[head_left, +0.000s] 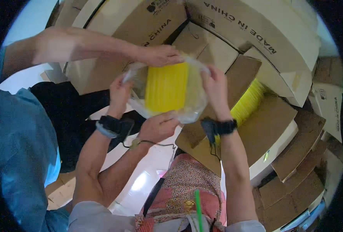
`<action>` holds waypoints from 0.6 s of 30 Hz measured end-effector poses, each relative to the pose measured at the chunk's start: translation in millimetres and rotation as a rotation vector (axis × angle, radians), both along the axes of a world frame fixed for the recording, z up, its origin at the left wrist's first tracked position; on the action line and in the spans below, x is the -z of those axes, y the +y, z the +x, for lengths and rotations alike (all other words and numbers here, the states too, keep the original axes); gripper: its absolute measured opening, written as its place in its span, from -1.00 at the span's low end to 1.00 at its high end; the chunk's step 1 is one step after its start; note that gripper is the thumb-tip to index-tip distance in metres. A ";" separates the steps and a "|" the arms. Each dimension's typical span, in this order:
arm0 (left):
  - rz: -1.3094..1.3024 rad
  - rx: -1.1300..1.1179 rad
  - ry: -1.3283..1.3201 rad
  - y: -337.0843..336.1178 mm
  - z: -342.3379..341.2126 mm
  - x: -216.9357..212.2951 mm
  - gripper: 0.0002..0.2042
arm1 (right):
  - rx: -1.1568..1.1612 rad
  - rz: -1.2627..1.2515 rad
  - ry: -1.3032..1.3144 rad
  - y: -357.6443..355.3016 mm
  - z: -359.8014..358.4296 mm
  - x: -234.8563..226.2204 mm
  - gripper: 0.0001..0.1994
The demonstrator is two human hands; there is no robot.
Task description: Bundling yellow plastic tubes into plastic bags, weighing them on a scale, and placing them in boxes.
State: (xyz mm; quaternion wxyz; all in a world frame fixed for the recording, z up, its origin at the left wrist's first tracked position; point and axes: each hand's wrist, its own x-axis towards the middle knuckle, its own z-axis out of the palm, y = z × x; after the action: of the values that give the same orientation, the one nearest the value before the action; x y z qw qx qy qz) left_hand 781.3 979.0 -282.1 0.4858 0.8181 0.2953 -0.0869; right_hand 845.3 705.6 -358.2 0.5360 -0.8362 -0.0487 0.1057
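Holding a clear plastic bag (196, 104) around a yellow bundle (167, 87), the left hand (119, 94) pinches the bag's left edge and the right hand (215, 87) clamps its right edge, above an open cardboard box (268, 127) where more yellow pieces (249, 101) show. A co-worker's hands (160, 55) grip the bag at top and bottom. With four hands pulling the thin film, it could likely tear, or the bundle could slide out sideways.
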 end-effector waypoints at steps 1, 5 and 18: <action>-0.041 0.000 -0.015 -6.3 11.9 -26.0 -0.75 | 0.188 0.348 0.106 -15.5 -7.1 -16.2 -0.81; -0.078 -0.040 -0.005 -20.6 12.3 -7.7 -0.75 | 0.216 0.160 0.326 -6.5 -31.3 12.4 -0.85; 0.142 0.411 -0.105 -29.9 15.6 40.8 -0.72 | -0.003 -0.453 -0.202 -6.6 2.2 -22.7 -0.43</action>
State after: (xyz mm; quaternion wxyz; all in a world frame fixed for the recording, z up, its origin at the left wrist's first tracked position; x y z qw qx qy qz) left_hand 796.9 949.1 -322.9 0.4139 0.8965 0.1020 -0.1206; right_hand 847.5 698.9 -335.5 0.3269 -0.9413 -0.0782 0.0308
